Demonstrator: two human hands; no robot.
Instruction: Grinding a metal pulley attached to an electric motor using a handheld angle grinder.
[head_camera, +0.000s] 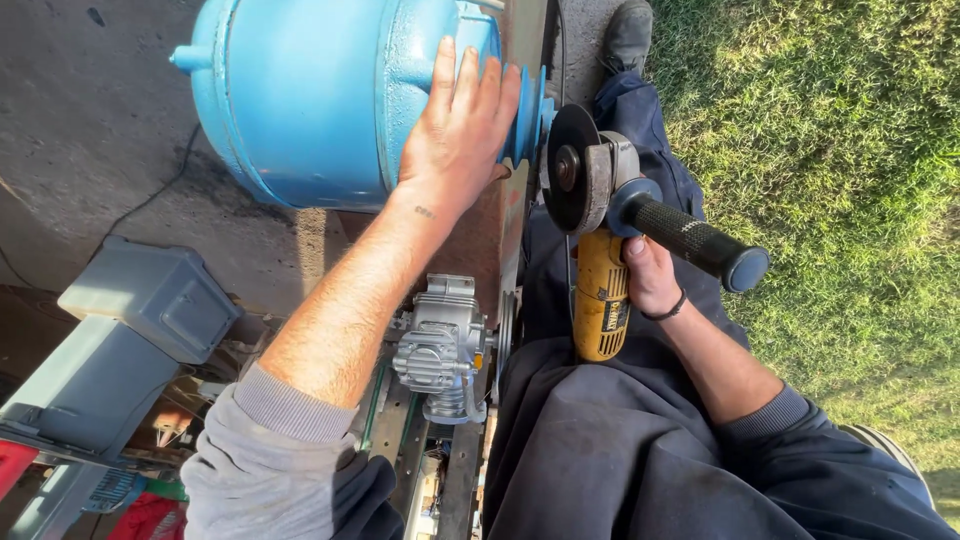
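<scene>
Angle grinder (598, 250), yellow-bodied with a dark disc, sits at centre frame, gripped around its body by the right hand (650, 275). The left hand (460, 125) lies flat, fingers extended, on the blue tank (310, 95) at upper centre, just left of the disc. Risk: a kickback or slip could swing the disc into those nearby fingers or the trouser leg (640, 130).

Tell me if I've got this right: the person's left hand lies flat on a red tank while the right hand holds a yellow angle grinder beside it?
Not quite. The tank is blue, not red, as the head view shows. The rest holds: the left hand lies flat on its rounded side, and the right hand grips the yellow angle grinder, whose disc sits close to the tank's end.
</scene>
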